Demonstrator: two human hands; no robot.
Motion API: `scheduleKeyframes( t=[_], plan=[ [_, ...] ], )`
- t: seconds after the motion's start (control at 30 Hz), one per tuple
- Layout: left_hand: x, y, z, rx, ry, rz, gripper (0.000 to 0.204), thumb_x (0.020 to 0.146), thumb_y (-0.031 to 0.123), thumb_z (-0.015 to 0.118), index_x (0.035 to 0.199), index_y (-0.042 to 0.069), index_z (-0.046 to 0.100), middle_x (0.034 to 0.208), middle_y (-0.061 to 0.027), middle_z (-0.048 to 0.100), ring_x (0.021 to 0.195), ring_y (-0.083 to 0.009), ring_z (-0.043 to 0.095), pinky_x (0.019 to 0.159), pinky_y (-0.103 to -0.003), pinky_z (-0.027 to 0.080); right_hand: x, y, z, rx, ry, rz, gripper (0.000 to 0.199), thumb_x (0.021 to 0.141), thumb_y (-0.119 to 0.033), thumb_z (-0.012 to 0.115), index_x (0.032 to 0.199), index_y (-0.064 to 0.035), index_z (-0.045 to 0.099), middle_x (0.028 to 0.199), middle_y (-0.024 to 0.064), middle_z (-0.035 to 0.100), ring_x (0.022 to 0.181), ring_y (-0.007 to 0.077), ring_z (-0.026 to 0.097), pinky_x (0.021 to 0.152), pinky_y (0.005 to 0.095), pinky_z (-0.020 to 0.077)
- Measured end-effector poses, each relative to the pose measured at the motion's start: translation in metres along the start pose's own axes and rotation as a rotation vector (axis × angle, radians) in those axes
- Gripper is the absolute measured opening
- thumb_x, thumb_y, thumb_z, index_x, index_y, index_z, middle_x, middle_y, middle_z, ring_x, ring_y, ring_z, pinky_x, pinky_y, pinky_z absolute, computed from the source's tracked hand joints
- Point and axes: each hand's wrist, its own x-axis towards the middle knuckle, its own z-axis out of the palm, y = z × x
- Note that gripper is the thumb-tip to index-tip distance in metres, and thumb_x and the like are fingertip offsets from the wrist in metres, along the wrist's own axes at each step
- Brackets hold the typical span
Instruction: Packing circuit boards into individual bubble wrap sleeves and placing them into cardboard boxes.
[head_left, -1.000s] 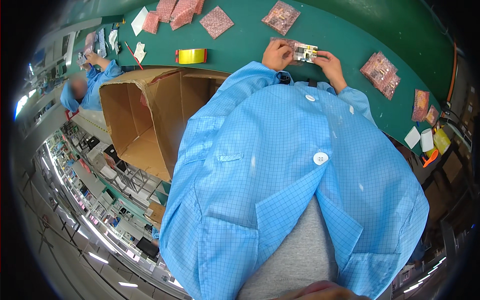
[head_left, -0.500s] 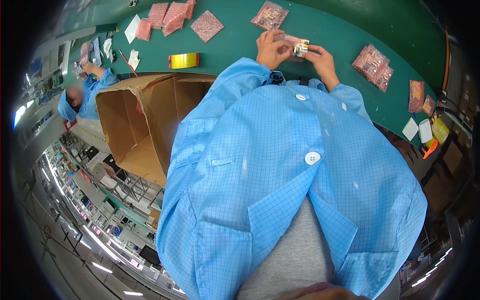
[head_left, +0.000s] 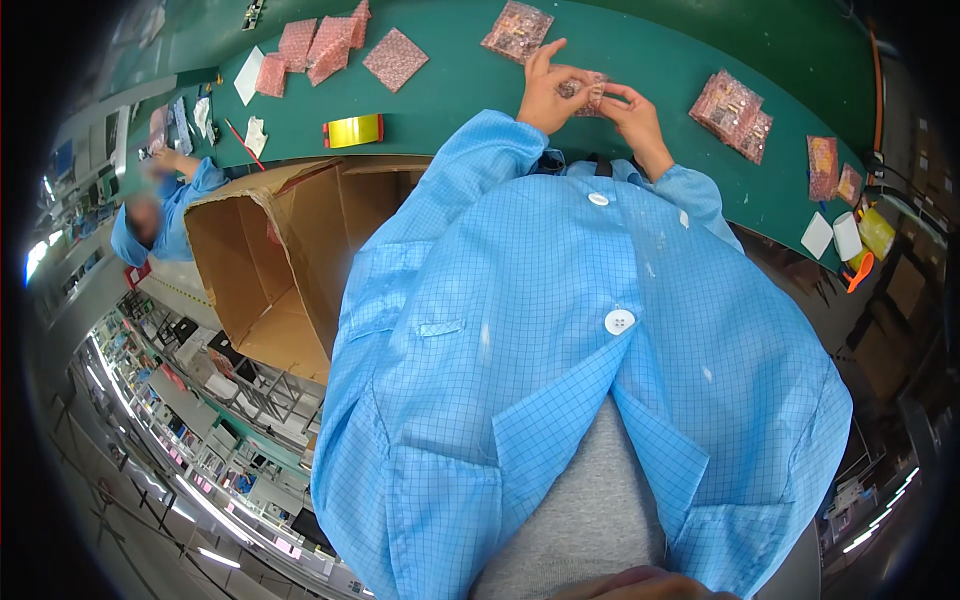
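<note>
Both hands are over the green table in front of my chest, close together. A small pink bubble-wrap bag (head_left: 590, 104) is between them, with part of a circuit board showing near the fingertips. My left hand (head_left: 546, 98) pinches the bag's left side with thumb and forefinger, its other fingers raised. From the right, my right hand (head_left: 636, 122) grips the bag's edge with its fingertips. How far the board sits inside the bag is hidden by the fingers. Just beyond the left hand lies another bubble-wrap bag (head_left: 517, 31) with a board in it.
Filled bubble-wrap bags (head_left: 728, 108) lie to the right. Several pink bags (head_left: 395, 60) and a yellow tape roll (head_left: 353, 131) are at the left. An open cardboard box (head_left: 250, 270) stands beside me at the left. A co-worker in blue (head_left: 175, 205) sits farther left. An orange-handled tool (head_left: 858, 272) is at the right edge.
The board, plainly visible by my right fingers before, is now mostly covered by bag and fingers. My left fingers have lifted and spread, and my right hand has shifted slightly left.
</note>
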Motion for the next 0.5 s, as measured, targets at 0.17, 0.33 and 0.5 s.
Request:
scheduleKeyframes(
  t=[0.17, 0.33, 0.5],
  plan=[
    [0.003, -0.01, 0.014, -0.081, 0.325, -0.31, 0.062, 0.074, 0.02, 0.075, 0.125, 0.002, 0.044, 0.124, -0.0221, 0.044, 0.12, -0.0311, 0.041, 0.1, -0.041, 0.035, 0.014, -0.003, -0.01, -0.014, -0.009, 0.042, 0.037, 0.081, -0.017, 0.069, 0.115, -0.0039, 0.058, 0.093, 0.0051, 0.068, 0.069, 0.0039, 0.055, 0.052, 0.0196, 0.0343],
    [0.01, -0.03, 0.024, -0.406, 0.036, -0.436, 0.068, 0.08, 0.024, 0.073, 0.124, -0.004, 0.03, 0.111, -0.0154, 0.05, 0.101, -0.0209, 0.053, 0.083, -0.03, 0.048, 0.046, -0.002, -0.018, 0.069, -0.059, 0.131, 0.033, 0.086, -0.02, 0.065, 0.115, -0.0064, 0.056, 0.085, 0.0, 0.065, 0.056, 0.0028, 0.04, 0.05, 0.0189, 0.0298],
    [0.023, -0.05, 0.029, -0.734, 0.008, -0.659, 0.063, 0.081, 0.025, 0.07, 0.123, -0.004, 0.033, 0.113, -0.018, 0.054, 0.103, -0.0224, 0.056, 0.086, -0.032, 0.048, 0.096, -0.007, -0.009, -0.276, -0.047, -0.145, 0.036, 0.08, -0.016, 0.071, 0.111, -0.0011, 0.059, 0.092, 0.0084, 0.067, 0.078, 0.0118, 0.062, 0.063, 0.0245, 0.0486]
  ],
)
